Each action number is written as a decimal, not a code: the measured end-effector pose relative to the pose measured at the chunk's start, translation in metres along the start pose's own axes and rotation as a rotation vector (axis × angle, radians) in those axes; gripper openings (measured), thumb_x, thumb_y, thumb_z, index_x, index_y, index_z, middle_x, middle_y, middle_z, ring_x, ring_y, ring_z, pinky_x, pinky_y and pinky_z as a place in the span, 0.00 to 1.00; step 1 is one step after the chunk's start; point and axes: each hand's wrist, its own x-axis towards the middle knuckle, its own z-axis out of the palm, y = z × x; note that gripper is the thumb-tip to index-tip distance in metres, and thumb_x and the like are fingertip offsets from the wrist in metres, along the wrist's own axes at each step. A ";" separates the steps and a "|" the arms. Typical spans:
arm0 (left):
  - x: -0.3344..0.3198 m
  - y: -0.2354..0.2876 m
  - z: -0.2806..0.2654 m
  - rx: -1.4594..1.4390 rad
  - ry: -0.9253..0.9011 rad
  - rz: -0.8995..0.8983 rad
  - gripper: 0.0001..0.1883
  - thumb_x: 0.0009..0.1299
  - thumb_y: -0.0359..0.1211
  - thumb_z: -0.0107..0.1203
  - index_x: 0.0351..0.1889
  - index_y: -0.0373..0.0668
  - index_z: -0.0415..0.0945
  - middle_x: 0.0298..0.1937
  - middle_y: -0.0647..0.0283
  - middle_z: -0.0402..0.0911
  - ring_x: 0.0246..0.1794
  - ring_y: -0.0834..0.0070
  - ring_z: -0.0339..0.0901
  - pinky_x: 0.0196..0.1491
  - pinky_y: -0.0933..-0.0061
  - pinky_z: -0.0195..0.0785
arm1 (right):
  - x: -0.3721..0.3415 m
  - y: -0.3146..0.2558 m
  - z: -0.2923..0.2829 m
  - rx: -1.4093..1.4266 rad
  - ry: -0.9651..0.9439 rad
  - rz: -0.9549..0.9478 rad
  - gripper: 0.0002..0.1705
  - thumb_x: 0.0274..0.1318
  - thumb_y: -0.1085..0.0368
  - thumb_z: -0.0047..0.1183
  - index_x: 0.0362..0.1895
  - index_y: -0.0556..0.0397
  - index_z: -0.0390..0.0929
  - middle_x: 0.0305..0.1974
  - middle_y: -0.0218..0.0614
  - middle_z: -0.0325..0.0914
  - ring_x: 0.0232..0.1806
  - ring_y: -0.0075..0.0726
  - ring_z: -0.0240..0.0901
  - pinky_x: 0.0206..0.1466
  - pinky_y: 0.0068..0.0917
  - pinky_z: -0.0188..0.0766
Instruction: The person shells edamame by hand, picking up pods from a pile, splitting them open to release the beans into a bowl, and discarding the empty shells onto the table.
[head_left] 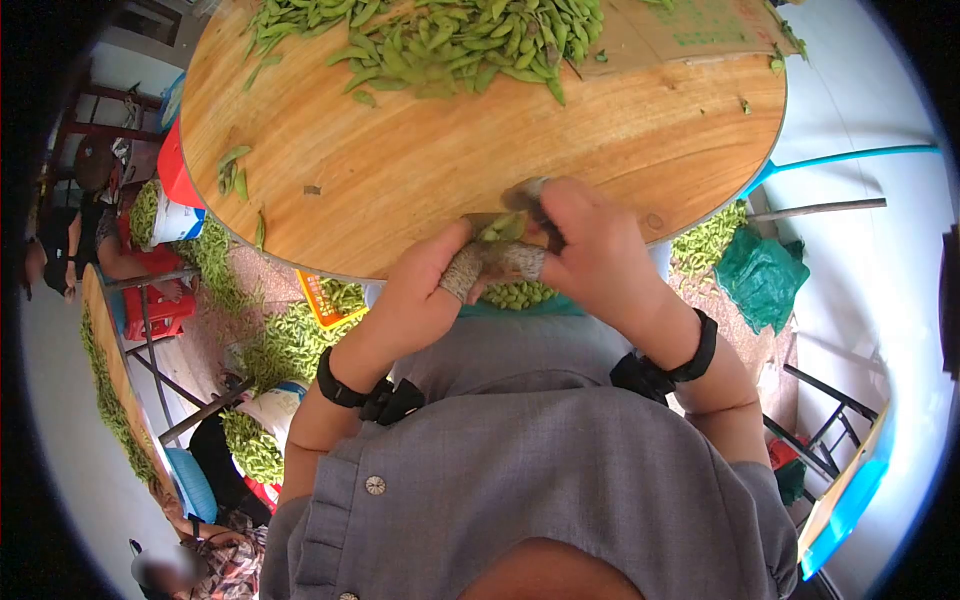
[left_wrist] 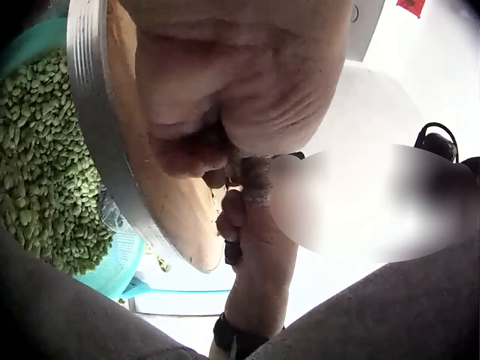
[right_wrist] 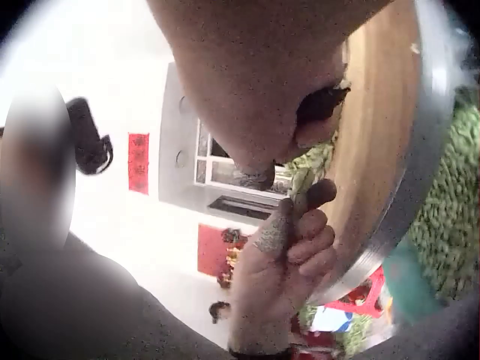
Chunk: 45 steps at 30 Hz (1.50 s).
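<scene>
In the head view both hands meet at the near edge of the round wooden table (head_left: 400, 185). My left hand (head_left: 425, 265) pinches a green soybean pod (head_left: 505, 228) between its wrapped thumb and index finger, as the right wrist view also shows. My right hand (head_left: 605, 240) is right at the pod, with its fingers bent and a wrapped thumb beside the left one; I cannot tell whether it grips the pod. Dark covers show on some fingertips. Below the hands, shelled green beans (left_wrist: 49, 165) fill a teal basin (left_wrist: 124, 262).
A heap of pods (head_left: 470, 40) lies on the far side of the table by a flattened cardboard piece (head_left: 690, 35). More pods (head_left: 290, 345) cover the floor at left, near an orange basket (head_left: 320, 300). A green bag (head_left: 760, 275) lies at right. Other people sit at left.
</scene>
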 end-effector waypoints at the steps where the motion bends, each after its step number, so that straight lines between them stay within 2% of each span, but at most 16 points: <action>1: 0.000 0.001 -0.001 0.063 -0.052 0.070 0.12 0.64 0.22 0.40 0.44 0.37 0.70 0.27 0.67 0.72 0.27 0.79 0.69 0.31 0.79 0.62 | 0.001 0.002 0.001 0.000 0.002 0.000 0.18 0.44 0.64 0.57 0.41 0.56 0.72 0.27 0.48 0.72 0.30 0.57 0.72 0.33 0.42 0.70; 4: -0.001 -0.003 -0.008 0.225 -0.151 0.160 0.15 0.60 0.21 0.39 0.45 0.37 0.70 0.28 0.65 0.73 0.30 0.78 0.70 0.33 0.77 0.63 | 0.002 0.008 0.003 -0.016 -0.104 0.055 0.17 0.39 0.63 0.60 0.36 0.55 0.73 0.29 0.48 0.73 0.34 0.57 0.72 0.35 0.44 0.70; 7: -0.003 -0.001 -0.005 0.094 -0.150 0.069 0.15 0.60 0.21 0.40 0.45 0.37 0.69 0.28 0.64 0.73 0.29 0.76 0.71 0.34 0.75 0.64 | 0.001 0.008 0.003 -0.011 -0.180 0.099 0.17 0.39 0.65 0.63 0.37 0.56 0.75 0.29 0.45 0.73 0.30 0.51 0.72 0.32 0.36 0.69; 16: -0.002 0.004 -0.002 0.161 -0.135 0.037 0.13 0.63 0.22 0.40 0.44 0.37 0.70 0.26 0.63 0.74 0.28 0.76 0.72 0.34 0.75 0.66 | -0.007 0.012 0.020 -0.105 -0.045 0.024 0.17 0.37 0.68 0.60 0.37 0.58 0.75 0.29 0.47 0.74 0.32 0.54 0.74 0.34 0.37 0.70; 20: -0.004 -0.007 -0.004 0.047 -0.148 0.028 0.14 0.67 0.23 0.39 0.48 0.37 0.70 0.31 0.65 0.76 0.29 0.79 0.72 0.35 0.77 0.67 | -0.021 0.010 0.003 0.028 -0.016 0.199 0.15 0.40 0.72 0.56 0.38 0.57 0.76 0.31 0.47 0.77 0.33 0.50 0.77 0.35 0.33 0.72; 22: -0.004 -0.005 -0.006 -0.184 0.127 -0.055 0.15 0.71 0.24 0.39 0.54 0.37 0.70 0.38 0.66 0.77 0.31 0.82 0.71 0.37 0.80 0.68 | -0.031 0.008 -0.003 0.058 -0.048 0.242 0.14 0.40 0.73 0.54 0.38 0.57 0.77 0.31 0.47 0.77 0.32 0.49 0.77 0.35 0.32 0.72; 23: -0.003 -0.010 -0.008 -0.269 0.153 -0.088 0.16 0.73 0.26 0.39 0.57 0.37 0.69 0.43 0.66 0.77 0.33 0.83 0.71 0.39 0.82 0.68 | -0.036 0.007 -0.004 0.071 -0.103 0.182 0.14 0.41 0.73 0.54 0.38 0.56 0.78 0.31 0.46 0.77 0.32 0.48 0.77 0.35 0.32 0.72; 28: 0.000 -0.013 0.001 -0.187 0.095 -0.015 0.15 0.73 0.29 0.44 0.55 0.36 0.69 0.42 0.66 0.76 0.36 0.82 0.73 0.40 0.80 0.69 | -0.045 0.018 0.005 0.068 -0.202 -0.095 0.14 0.42 0.74 0.55 0.39 0.55 0.79 0.31 0.44 0.77 0.32 0.47 0.76 0.36 0.31 0.73; 31: -0.001 -0.014 0.003 -0.089 0.042 0.027 0.15 0.73 0.32 0.47 0.55 0.37 0.69 0.41 0.66 0.76 0.38 0.81 0.75 0.41 0.79 0.70 | -0.040 0.011 -0.004 0.047 -0.122 -0.025 0.11 0.47 0.67 0.55 0.37 0.55 0.75 0.28 0.41 0.77 0.29 0.47 0.76 0.32 0.33 0.72; 33: 0.000 -0.014 0.006 -0.053 0.037 0.033 0.15 0.72 0.31 0.47 0.55 0.37 0.69 0.39 0.66 0.76 0.38 0.82 0.74 0.41 0.79 0.70 | -0.031 0.003 -0.013 0.460 -0.229 0.654 0.11 0.52 0.63 0.57 0.37 0.55 0.75 0.23 0.32 0.76 0.21 0.28 0.73 0.24 0.23 0.69; 34: 0.001 -0.015 0.008 0.125 -0.005 0.106 0.12 0.72 0.30 0.45 0.51 0.36 0.70 0.35 0.66 0.75 0.33 0.81 0.73 0.37 0.79 0.68 | -0.029 0.008 -0.010 0.459 -0.229 0.653 0.11 0.52 0.63 0.57 0.37 0.55 0.75 0.23 0.32 0.76 0.21 0.28 0.73 0.24 0.23 0.69; 36: 0.002 -0.012 0.008 0.305 -0.047 0.180 0.10 0.73 0.29 0.43 0.47 0.35 0.71 0.31 0.66 0.75 0.29 0.80 0.71 0.33 0.80 0.67 | -0.025 0.017 0.000 0.724 -0.169 0.638 0.13 0.54 0.61 0.59 0.38 0.56 0.75 0.20 0.27 0.73 0.19 0.15 0.68 0.20 0.16 0.64; 38: 0.004 -0.003 0.003 -0.186 -0.146 -0.094 0.14 0.73 0.39 0.46 0.48 0.38 0.72 0.34 0.65 0.76 0.26 0.81 0.71 0.26 0.80 0.61 | -0.023 0.011 -0.003 0.727 -0.181 0.581 0.13 0.54 0.62 0.60 0.38 0.57 0.75 0.20 0.26 0.73 0.19 0.16 0.68 0.20 0.16 0.63; 39: 0.004 -0.003 0.002 -0.182 -0.143 -0.088 0.14 0.73 0.39 0.46 0.48 0.38 0.72 0.34 0.65 0.76 0.26 0.81 0.71 0.26 0.80 0.61 | -0.021 0.008 -0.005 0.728 -0.192 0.526 0.12 0.54 0.63 0.60 0.38 0.57 0.75 0.20 0.26 0.73 0.19 0.17 0.68 0.20 0.16 0.63; 41: 0.002 -0.004 0.001 -0.868 -0.087 -0.369 0.14 0.73 0.41 0.47 0.43 0.39 0.72 0.26 0.65 0.74 0.17 0.82 0.65 0.20 0.80 0.53 | -0.020 0.004 -0.006 0.771 -0.175 0.506 0.12 0.53 0.64 0.60 0.39 0.57 0.75 0.20 0.25 0.73 0.19 0.17 0.68 0.20 0.16 0.63; 45: 0.002 -0.014 -0.003 -0.729 -0.164 -0.350 0.14 0.73 0.40 0.48 0.47 0.39 0.73 0.23 0.63 0.73 0.17 0.82 0.64 0.19 0.79 0.54 | -0.021 0.013 0.002 0.901 -0.091 0.492 0.13 0.53 0.63 0.60 0.39 0.57 0.74 0.21 0.26 0.72 0.19 0.16 0.66 0.20 0.17 0.63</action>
